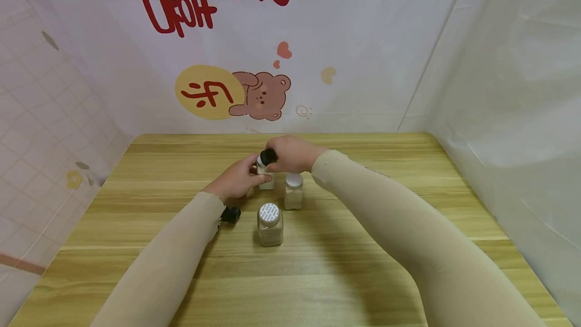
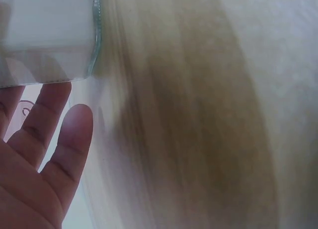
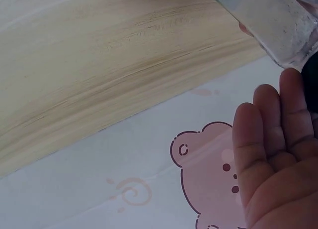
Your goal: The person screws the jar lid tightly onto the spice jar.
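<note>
My left hand [image 1: 236, 178] holds a small clear glass jar [image 1: 267, 184] of pale contents, thumb across its near side. In the left wrist view, the jar [image 2: 47, 35] appears at the top left, above several fingers. Over the jar's top, my right hand [image 1: 292, 155] pinches a round black cap [image 1: 269, 156]; its thumb and forefinger are partly hidden. The right wrist view shows the cap's dark edge [image 3: 311, 85] beside three loosely extended fingers. Close by stand a jar with a plain white top [image 1: 293, 193] and a nearer jar with a slotted white top [image 1: 270, 226].
The wood-grain table [image 1: 290, 286] runs back to a white printed cloth [image 1: 363, 64], with cloth walls at both sides. A black device [image 1: 230, 214] sits at the left wrist. Part of a dark, flat object [image 1: 376, 172] shows behind the right forearm.
</note>
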Motion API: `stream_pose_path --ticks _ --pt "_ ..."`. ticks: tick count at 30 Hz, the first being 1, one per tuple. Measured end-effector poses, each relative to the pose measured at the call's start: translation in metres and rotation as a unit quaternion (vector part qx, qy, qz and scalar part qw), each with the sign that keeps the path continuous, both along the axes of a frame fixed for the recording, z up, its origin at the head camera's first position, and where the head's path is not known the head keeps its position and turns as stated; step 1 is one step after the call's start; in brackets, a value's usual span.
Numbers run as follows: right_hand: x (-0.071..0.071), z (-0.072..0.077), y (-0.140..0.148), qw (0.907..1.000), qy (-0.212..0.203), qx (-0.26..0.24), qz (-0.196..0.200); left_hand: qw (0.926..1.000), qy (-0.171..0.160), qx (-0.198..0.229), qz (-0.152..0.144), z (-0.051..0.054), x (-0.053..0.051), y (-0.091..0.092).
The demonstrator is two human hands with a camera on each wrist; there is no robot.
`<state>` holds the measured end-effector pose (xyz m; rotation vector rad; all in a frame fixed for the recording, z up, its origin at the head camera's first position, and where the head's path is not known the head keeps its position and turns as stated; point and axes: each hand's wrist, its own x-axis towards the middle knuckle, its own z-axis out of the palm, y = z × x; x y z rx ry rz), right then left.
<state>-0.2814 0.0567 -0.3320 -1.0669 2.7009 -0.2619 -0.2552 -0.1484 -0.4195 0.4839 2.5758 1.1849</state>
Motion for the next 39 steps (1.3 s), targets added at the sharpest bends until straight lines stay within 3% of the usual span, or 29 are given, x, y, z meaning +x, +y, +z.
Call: stream_pose_path --ticks 39 --pt "-0.0023 -0.0016 -0.0078 0.9991 -0.023 0.029 0.018 0.9999 -0.014 0.007 -0.001 0.0011 0.0016 0.0007"
